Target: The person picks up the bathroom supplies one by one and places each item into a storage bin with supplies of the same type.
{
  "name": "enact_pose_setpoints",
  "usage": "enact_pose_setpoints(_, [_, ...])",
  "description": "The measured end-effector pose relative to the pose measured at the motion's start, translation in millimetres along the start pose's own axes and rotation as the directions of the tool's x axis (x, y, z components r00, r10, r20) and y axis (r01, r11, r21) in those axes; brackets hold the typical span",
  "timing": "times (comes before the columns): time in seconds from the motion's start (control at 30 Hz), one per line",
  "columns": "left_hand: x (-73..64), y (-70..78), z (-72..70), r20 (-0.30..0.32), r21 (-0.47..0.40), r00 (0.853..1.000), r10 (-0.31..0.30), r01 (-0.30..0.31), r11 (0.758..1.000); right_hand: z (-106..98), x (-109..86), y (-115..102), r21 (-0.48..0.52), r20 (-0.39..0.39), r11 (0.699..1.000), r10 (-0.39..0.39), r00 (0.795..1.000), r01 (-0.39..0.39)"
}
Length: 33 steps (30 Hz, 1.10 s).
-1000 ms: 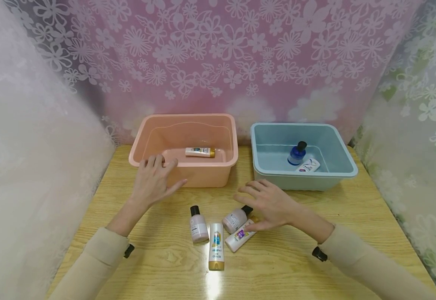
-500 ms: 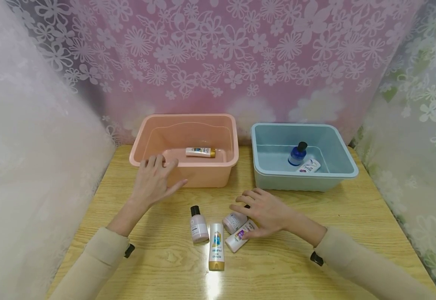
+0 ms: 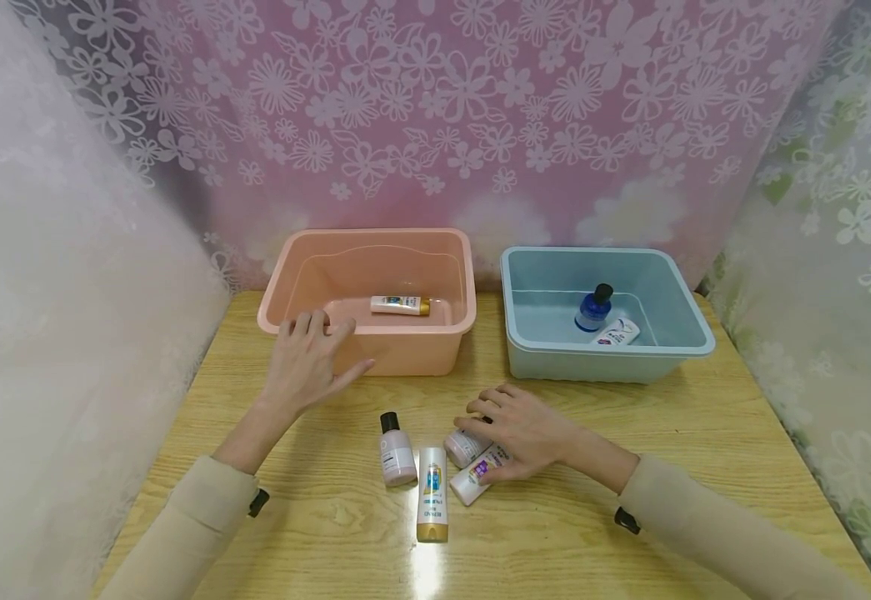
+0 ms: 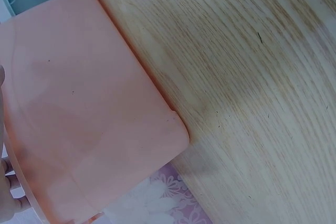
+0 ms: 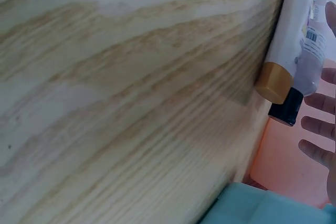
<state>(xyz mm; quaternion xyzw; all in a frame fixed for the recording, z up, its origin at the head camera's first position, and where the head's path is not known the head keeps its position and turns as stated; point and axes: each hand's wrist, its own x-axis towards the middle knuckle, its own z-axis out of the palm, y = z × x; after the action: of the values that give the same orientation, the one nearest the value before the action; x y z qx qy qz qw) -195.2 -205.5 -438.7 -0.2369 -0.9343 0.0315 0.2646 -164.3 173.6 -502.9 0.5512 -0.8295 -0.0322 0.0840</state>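
My right hand is over two bottles lying side by side on the table, fingers spread and gently bent. Under its fingertips lies a pale pink bottle with a black cap; by the thumb is a white bottle with a purple label. In the right wrist view the white bottle's gold cap shows, and the fingers stand apart near the black cap. My left hand rests at the front rim of the orange bin, thumb held out. Its fingertips appear at the rim in the left wrist view.
A second pink bottle and a white gold-capped bottle lie left of the right hand. Inside the orange bin is a white gold-capped bottle. The blue bin holds a blue bottle and a white one.
My right hand has come down and a little left, from in front of the blue bin to over the pink and white bottles. The left hand stays put.
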Motion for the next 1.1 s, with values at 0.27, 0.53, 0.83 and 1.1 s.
enact_pose_setpoints(0.27, [-0.2,0.3,-0.1,-0.009,-0.001,1.000,0.001,-0.001,1.000,3,3.6,0,0.016,0.051,1.000,0.015,0.999,-0.015])
enact_pose_setpoints(0.53, [-0.6,0.7,-0.7,-0.007,-0.006,1.000,0.001,-0.001,1.000,7,9.1,0,0.020,0.114,1.000,0.012,0.993,-0.014])
enact_pose_setpoints(0.83, [-0.5,0.6,-0.2,-0.008,-0.020,1.000,-0.001,0.001,1.000,13,14.9,1,-0.020,0.119,1.000,-0.020,0.993,0.023])
enact_pose_setpoints(1.1, [-0.8,-0.4,0.3,-0.017,-0.017,1.000,0.002,-0.003,1.000,13,15.8,3,-0.013,0.112,1.000,-0.023,0.993,0.025])
